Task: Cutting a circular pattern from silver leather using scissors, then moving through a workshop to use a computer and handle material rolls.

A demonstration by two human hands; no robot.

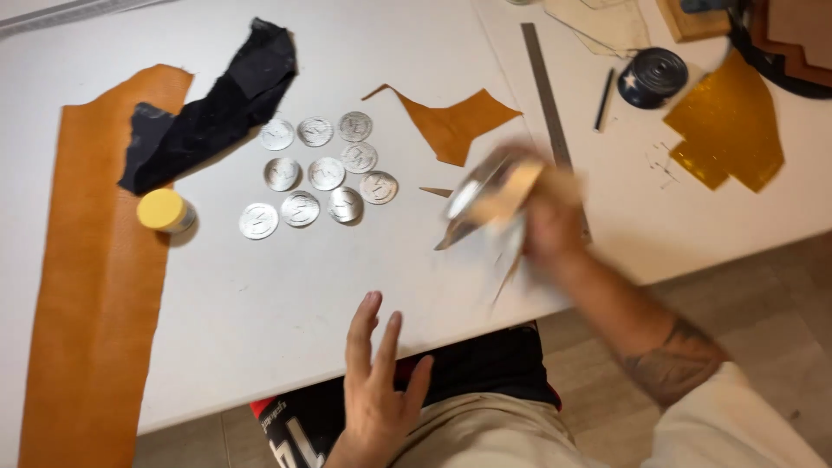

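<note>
My right hand [548,227] is blurred over the white table [260,295], gripping a shiny silver and tan object [485,198] that I cannot identify sharply. My left hand [374,381] hovers open near the table's front edge, fingers spread, holding nothing. Several round silver metal discs [322,173] lie in rows on the table left of my right hand. A small tan leather scrap [458,123] lies beyond the held object.
A long tan leather strip [95,277] runs along the left side, with a black fabric piece [208,113] and a yellow-capped jar [165,211] by it. A metal ruler [548,104], a pen [604,100], a dark round tin [652,76] and amber sheets [728,126] lie right.
</note>
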